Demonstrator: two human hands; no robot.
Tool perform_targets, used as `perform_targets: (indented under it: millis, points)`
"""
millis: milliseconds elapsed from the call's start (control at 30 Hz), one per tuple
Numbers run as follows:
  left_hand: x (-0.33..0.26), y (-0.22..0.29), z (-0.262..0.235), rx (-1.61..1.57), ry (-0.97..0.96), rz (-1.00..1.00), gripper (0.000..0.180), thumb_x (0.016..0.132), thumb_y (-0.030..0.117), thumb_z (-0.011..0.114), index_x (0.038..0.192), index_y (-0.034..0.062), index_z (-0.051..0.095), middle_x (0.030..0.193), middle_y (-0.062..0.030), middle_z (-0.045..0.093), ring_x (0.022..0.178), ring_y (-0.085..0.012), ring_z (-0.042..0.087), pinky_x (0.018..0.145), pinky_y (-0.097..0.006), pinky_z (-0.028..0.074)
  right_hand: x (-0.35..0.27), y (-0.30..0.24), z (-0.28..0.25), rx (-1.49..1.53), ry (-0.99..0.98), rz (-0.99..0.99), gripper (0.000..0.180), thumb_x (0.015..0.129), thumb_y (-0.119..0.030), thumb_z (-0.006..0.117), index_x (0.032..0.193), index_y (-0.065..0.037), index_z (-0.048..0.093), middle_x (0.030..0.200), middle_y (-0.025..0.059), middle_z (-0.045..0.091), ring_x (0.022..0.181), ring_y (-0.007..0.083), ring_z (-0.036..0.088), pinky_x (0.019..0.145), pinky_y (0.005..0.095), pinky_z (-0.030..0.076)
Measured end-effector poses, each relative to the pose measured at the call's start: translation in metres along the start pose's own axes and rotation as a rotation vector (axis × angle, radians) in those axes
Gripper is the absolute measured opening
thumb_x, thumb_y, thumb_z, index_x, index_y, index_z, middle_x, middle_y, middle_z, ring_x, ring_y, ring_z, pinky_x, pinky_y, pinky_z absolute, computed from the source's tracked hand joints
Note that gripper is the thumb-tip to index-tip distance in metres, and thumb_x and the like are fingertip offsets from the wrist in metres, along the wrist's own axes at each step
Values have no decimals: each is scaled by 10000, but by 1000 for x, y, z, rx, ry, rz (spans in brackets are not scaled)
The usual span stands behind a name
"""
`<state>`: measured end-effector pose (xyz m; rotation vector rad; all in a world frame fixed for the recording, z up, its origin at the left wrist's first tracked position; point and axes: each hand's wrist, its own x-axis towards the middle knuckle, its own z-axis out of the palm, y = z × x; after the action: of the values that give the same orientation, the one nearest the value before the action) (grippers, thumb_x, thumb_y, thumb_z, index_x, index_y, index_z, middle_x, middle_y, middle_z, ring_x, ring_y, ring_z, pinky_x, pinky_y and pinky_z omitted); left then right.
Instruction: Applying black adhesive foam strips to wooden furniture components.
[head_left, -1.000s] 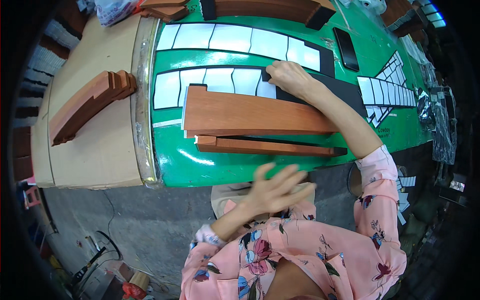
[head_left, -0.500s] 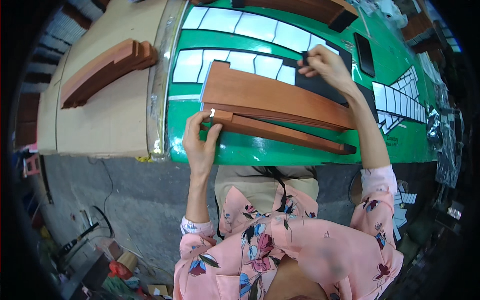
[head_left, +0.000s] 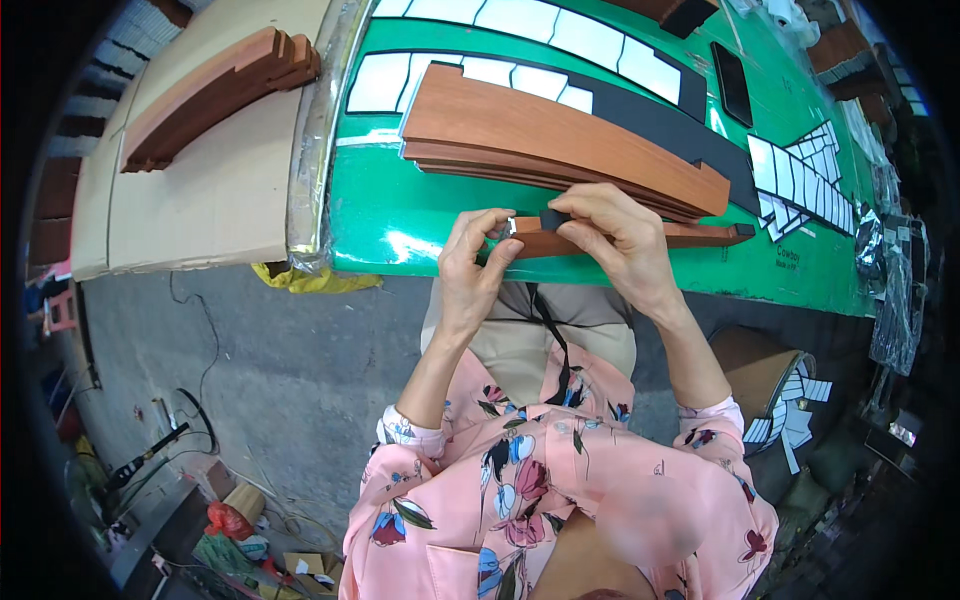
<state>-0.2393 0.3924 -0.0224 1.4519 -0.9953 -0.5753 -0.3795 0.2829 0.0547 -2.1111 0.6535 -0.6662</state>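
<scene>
Near the table's front edge lies a slim, curved brown wooden piece (head_left: 680, 236) with a black pad on its far right end. My left hand (head_left: 473, 265) grips its left end between thumb and fingers, where a small shiny patch shows. Just above that end, my right hand (head_left: 625, 243) pinches a small black pad (head_left: 553, 219). Whether the pad touches the wood I cannot tell. Behind both hands is a stack of similar curved wooden pieces (head_left: 560, 130). Beyond the stack lie black strips with white backing (head_left: 565, 32), partly peeled bare.
A black phone (head_left: 731, 84) and a fanned pile of white-backed strips (head_left: 800, 185) lie at right on the green table (head_left: 390, 205). On cardboard (head_left: 230, 190) at left rests another curved wooden group (head_left: 215, 100). Below right stands a bin (head_left: 765, 375) with white scraps.
My right hand has come from the backed strips down to the wooden piece's left end, carrying the black pad. My left hand and that piece have shifted right. The view has tilted.
</scene>
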Motion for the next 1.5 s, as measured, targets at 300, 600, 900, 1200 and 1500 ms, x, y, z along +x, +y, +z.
perform_targets:
  millis: [300, 600, 900, 1200, 1500]
  points:
    - [-6, -5, -4, 3, -36, 117, 262, 767, 140, 721, 985, 31, 624, 936, -83, 588, 862, -196, 553, 740, -300, 450, -13, 1, 12, -277, -9, -165, 212, 737, -96, 700, 948, -81, 683, 897, 53, 616, 759, 209, 604, 619, 311, 499]
    - [-9, -6, -4, 20, -29, 199, 279, 733, 141, 731, 971, 42, 626, 892, -93, 583, 824, -246, 559, 704, -332, 457, -19, -2, 14, -350, -30, -146, 222, 711, -138, 724, 928, -104, 696, 864, 24, 610, 732, 183, 591, 582, 302, 488]
    - [-9, -3, -3, 54, -44, 207, 286, 721, 129, 734, 968, 36, 623, 891, -95, 577, 817, -251, 556, 693, -336, 458, -21, -7, 14, -356, 9, -138, 210, 718, -143, 723, 924, -105, 702, 851, 18, 606, 702, 170, 584, 552, 300, 478]
    - [-12, -3, -2, 58, -35, 224, 295, 712, 105, 735, 974, 36, 618, 890, -99, 580, 816, -258, 556, 690, -345, 455, -24, -7, 15, -359, 17, -128, 217, 713, -136, 726, 925, -96, 700, 844, 21, 604, 698, 168, 582, 546, 299, 474]
    - [-1, 9, -3, 114, -46, 233, 272, 713, 43, 718, 964, 24, 616, 916, -124, 584, 825, -282, 565, 713, -359, 459, -15, -12, 13, -397, 45, -154, 202, 709, -135, 715, 907, -104, 692, 839, 19, 606, 708, 169, 593, 541, 296, 483]
